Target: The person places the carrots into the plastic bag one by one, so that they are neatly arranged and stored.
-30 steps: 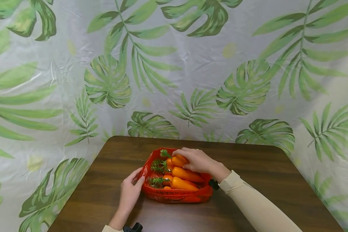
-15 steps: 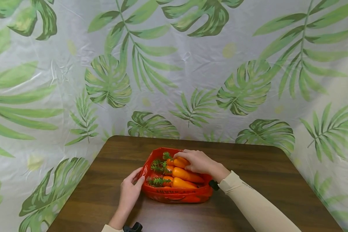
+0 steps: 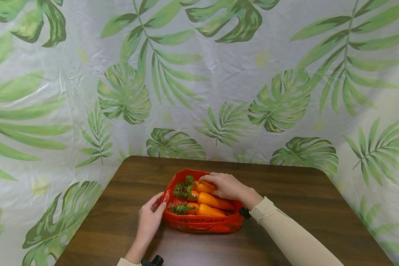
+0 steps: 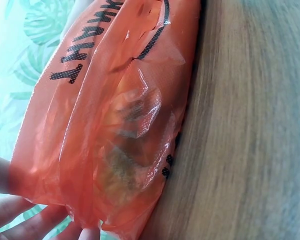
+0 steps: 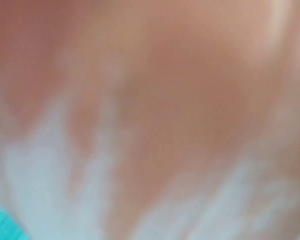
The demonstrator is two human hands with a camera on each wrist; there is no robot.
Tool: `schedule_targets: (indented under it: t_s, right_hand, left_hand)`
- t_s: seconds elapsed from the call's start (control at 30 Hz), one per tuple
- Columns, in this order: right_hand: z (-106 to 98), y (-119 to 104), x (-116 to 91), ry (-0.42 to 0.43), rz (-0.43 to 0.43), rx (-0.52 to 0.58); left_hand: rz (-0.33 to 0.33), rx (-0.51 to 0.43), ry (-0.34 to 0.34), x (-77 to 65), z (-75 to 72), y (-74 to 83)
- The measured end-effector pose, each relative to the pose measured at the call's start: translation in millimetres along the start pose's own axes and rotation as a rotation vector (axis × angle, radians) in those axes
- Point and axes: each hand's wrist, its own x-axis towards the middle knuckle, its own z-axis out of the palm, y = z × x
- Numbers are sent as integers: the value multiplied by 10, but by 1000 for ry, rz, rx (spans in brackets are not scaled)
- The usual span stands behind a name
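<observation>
A red plastic bag with dark lettering lies on the table, its rim folded open. Several orange carrots with green leafy tops lie side by side inside, tops toward the left. My left hand holds the bag's left rim, thumb on the near side; its fingers show at the bag's edge in the left wrist view. Over the back of the bag, my right hand grips the rearmost carrot from above. The right wrist view is a blur of skin tones.
The bag rests on a dark wooden table. Behind the table hangs a pale curtain printed with green leaves. A black strap sits at the right wrist, another at the left.
My right hand has moved slightly right and down with the rearmost carrot, which now lies lower in the bag. The left hand stays on the rim.
</observation>
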Motion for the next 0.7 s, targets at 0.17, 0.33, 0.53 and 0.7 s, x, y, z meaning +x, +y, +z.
schedule_targets:
  t_s: [0.17,0.33,0.53,0.7]
  right_hand:
    - [-4,22,-6,1,28,22]
    - [-74,-9,-38,8,40,40]
    - [-236,-85,-66,45,42,59]
    - [-366,-174,-109,75,49,40]
  left_hand:
    - [3,3,3,13,2,2]
    - [1,13,7,9,15,3]
    - [10,28,11,29,5,25]
    - [34,27,19,37,-25,58]
